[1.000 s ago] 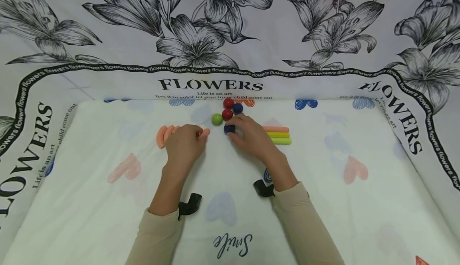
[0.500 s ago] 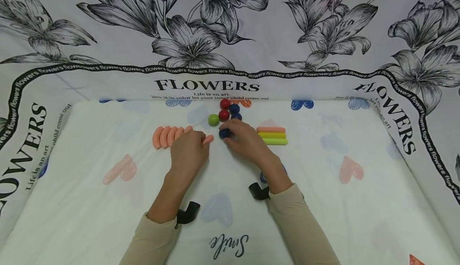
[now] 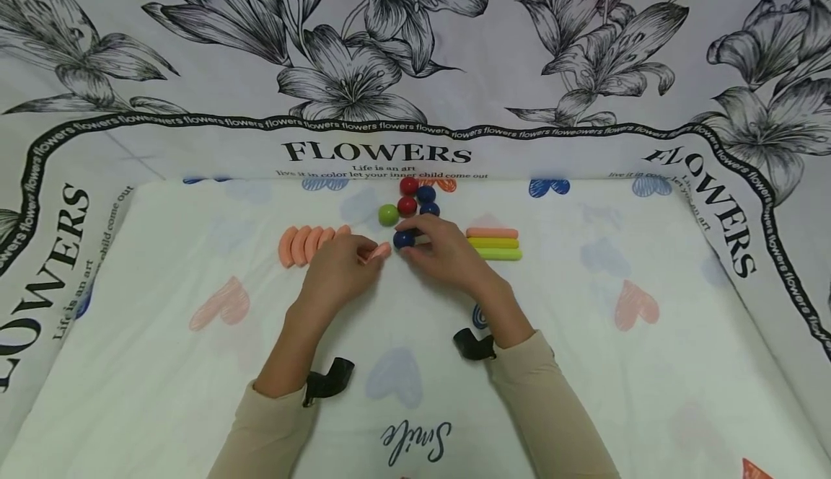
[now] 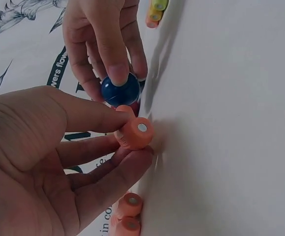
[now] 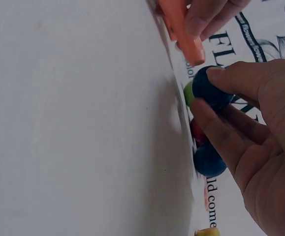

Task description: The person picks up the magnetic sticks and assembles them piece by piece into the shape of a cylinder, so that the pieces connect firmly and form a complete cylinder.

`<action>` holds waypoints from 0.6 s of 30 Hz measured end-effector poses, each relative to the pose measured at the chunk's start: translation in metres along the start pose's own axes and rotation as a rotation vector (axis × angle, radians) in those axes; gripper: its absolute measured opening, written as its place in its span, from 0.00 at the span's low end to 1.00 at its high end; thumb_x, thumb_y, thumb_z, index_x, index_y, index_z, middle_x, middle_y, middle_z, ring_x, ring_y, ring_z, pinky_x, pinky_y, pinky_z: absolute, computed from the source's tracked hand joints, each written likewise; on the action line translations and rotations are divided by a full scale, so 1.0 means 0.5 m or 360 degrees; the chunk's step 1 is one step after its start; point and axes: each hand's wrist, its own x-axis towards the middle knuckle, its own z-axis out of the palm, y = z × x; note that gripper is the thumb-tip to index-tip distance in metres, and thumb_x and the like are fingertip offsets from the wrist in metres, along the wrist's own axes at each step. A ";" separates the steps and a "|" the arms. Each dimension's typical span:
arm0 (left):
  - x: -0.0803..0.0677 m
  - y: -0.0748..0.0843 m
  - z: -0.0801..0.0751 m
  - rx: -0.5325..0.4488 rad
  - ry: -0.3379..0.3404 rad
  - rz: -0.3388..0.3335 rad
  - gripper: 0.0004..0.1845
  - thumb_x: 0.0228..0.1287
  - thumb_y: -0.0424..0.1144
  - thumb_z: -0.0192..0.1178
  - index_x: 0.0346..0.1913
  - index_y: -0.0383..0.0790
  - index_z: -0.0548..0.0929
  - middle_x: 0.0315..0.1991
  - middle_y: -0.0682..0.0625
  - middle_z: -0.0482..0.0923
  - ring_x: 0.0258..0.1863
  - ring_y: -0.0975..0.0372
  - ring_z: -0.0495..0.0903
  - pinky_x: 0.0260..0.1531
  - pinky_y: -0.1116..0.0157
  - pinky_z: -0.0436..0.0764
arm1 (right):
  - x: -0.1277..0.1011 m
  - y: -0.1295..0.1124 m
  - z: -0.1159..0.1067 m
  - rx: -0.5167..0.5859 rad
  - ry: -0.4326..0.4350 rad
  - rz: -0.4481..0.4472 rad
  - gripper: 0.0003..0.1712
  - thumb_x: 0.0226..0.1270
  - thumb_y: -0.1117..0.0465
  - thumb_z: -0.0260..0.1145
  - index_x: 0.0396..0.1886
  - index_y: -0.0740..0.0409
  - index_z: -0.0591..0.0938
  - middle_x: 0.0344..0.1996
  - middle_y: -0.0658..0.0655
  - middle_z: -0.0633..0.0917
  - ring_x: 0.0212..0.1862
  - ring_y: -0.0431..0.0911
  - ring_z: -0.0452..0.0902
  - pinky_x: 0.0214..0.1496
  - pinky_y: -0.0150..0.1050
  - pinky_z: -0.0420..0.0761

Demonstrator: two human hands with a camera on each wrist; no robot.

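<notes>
My left hand (image 3: 334, 266) pinches an orange curved rod (image 4: 136, 133) between thumb and fingers. A small silvery disc shows in the rod's near end. Opposite it, my right hand (image 3: 448, 252) holds a dark blue ball (image 3: 403, 239) by thumb and fingertips. In the right wrist view the far end of the orange rod (image 5: 184, 32) points at the blue ball (image 5: 208, 88), right at its surface. Left of the hands lies a row of several more orange curved rods (image 3: 295, 246), partly covered by my left hand.
Behind the hands sit a green ball (image 3: 388, 214), two red balls, one of them nearer (image 3: 407, 205), and two more blue balls, the farther one (image 3: 425, 194) beside the red. Straight rods in orange (image 3: 493, 234), yellow (image 3: 500, 243) and light green (image 3: 500, 254) lie right of my right hand.
The orange rod and the blue ball have come closer together, the rod moving right and the ball slightly left. The blue ball behind my right hand has come into view.
</notes>
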 end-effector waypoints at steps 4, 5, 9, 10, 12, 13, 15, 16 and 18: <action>0.002 -0.001 -0.003 -0.0048 -0.0027 -0.0057 0.19 0.75 0.51 0.64 0.51 0.38 0.92 0.40 0.46 0.92 0.42 0.54 0.89 0.46 0.53 0.85 | 0.000 0.004 0.002 0.0075 -0.0028 0.0035 0.22 0.72 0.65 0.72 0.64 0.58 0.81 0.62 0.56 0.85 0.62 0.49 0.85 0.64 0.42 0.85; 0.003 -0.002 -0.004 -0.0067 -0.0041 -0.0072 0.20 0.75 0.52 0.64 0.50 0.38 0.92 0.39 0.47 0.93 0.42 0.55 0.89 0.46 0.54 0.85 | -0.001 0.005 0.002 0.0082 -0.0031 0.0039 0.22 0.72 0.65 0.72 0.64 0.58 0.81 0.62 0.56 0.86 0.62 0.49 0.85 0.65 0.43 0.85; 0.005 -0.008 -0.009 -0.0115 -0.0111 -0.0096 0.20 0.74 0.53 0.64 0.52 0.40 0.92 0.37 0.50 0.93 0.40 0.59 0.89 0.45 0.59 0.84 | -0.002 0.005 0.004 0.0114 -0.0018 0.0041 0.22 0.72 0.65 0.72 0.64 0.60 0.82 0.61 0.57 0.86 0.62 0.50 0.85 0.67 0.43 0.84; 0.006 -0.009 -0.011 -0.0123 -0.0128 -0.0099 0.20 0.73 0.53 0.65 0.53 0.40 0.91 0.38 0.51 0.93 0.41 0.59 0.89 0.45 0.60 0.83 | -0.002 0.005 0.004 0.0127 -0.0015 0.0037 0.22 0.72 0.65 0.72 0.64 0.60 0.82 0.61 0.58 0.86 0.62 0.50 0.86 0.67 0.43 0.84; 0.009 -0.013 -0.014 -0.0122 -0.0149 -0.0094 0.21 0.73 0.53 0.65 0.56 0.41 0.90 0.41 0.50 0.93 0.44 0.58 0.89 0.45 0.61 0.83 | -0.001 0.004 0.005 0.0155 -0.0016 0.0025 0.22 0.73 0.65 0.71 0.64 0.60 0.81 0.61 0.58 0.86 0.62 0.50 0.86 0.67 0.43 0.84; 0.010 -0.014 -0.015 -0.0122 -0.0160 -0.0090 0.21 0.72 0.53 0.65 0.57 0.41 0.90 0.43 0.49 0.93 0.45 0.58 0.89 0.45 0.61 0.83 | 0.000 0.003 0.005 0.0158 -0.0017 0.0017 0.22 0.73 0.65 0.71 0.65 0.60 0.81 0.61 0.58 0.86 0.62 0.50 0.86 0.67 0.43 0.84; 0.014 -0.018 -0.016 -0.0133 -0.0181 -0.0086 0.22 0.72 0.51 0.66 0.59 0.41 0.88 0.46 0.47 0.93 0.47 0.56 0.89 0.44 0.60 0.83 | 0.002 0.003 0.007 0.0162 -0.0018 0.0001 0.22 0.73 0.65 0.71 0.65 0.61 0.81 0.61 0.58 0.86 0.62 0.50 0.86 0.67 0.43 0.84; 0.016 -0.020 -0.016 -0.0139 -0.0194 -0.0079 0.22 0.72 0.50 0.66 0.60 0.40 0.88 0.47 0.46 0.93 0.48 0.55 0.89 0.44 0.61 0.83 | 0.002 0.004 0.008 0.0159 -0.0016 -0.0002 0.22 0.73 0.65 0.71 0.65 0.60 0.81 0.61 0.58 0.86 0.62 0.50 0.85 0.67 0.43 0.84; 0.018 -0.022 -0.015 -0.0149 -0.0221 -0.0075 0.22 0.72 0.49 0.66 0.61 0.40 0.87 0.48 0.45 0.93 0.48 0.55 0.89 0.44 0.62 0.83 | 0.002 0.006 0.012 0.0146 -0.0007 -0.0009 0.22 0.74 0.65 0.70 0.65 0.60 0.81 0.62 0.58 0.85 0.62 0.50 0.85 0.68 0.43 0.83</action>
